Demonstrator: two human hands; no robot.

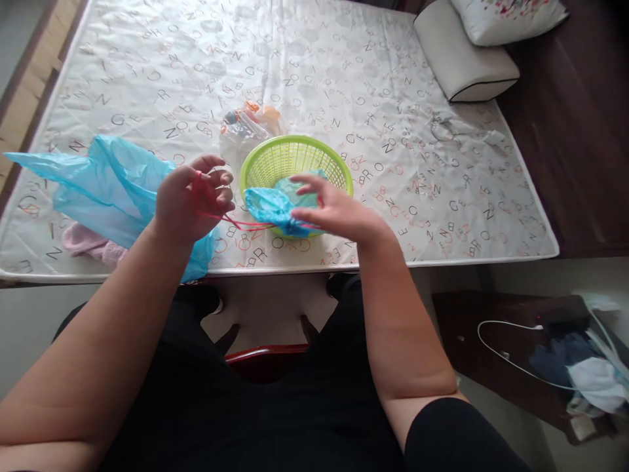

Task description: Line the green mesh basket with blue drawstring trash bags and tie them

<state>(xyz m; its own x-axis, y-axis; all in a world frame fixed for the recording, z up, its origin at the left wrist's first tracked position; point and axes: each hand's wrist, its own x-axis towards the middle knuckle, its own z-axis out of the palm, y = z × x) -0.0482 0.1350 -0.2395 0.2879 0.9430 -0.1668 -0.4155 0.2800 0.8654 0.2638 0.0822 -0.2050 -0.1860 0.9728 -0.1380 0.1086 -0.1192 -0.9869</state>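
Observation:
My left hand [194,200] is closed around a thin red string [240,226], its fingers curled and a loop of string showing in the palm. The string stretches across to the gathered neck of a blue plastic bag [268,203] at the front rim of a lime-green plastic basket [253,160]. Over the basket, my right hand [337,210] has its fingers and thumb apart, with the thumb at the bunched plastic. Translucent blue-green plastic [292,190] lies inside the basket, partly behind this hand. Whether it belongs to the same bag, I cannot tell.
To the left, a large blue plastic bag [111,177] partly covers a pink cloth [91,242]. Behind the basket lies a clear bag [246,131] with colourful contents. Pillows [464,56] rest at the mattress's [393,124] far right. A white cable [496,347] lies lower right.

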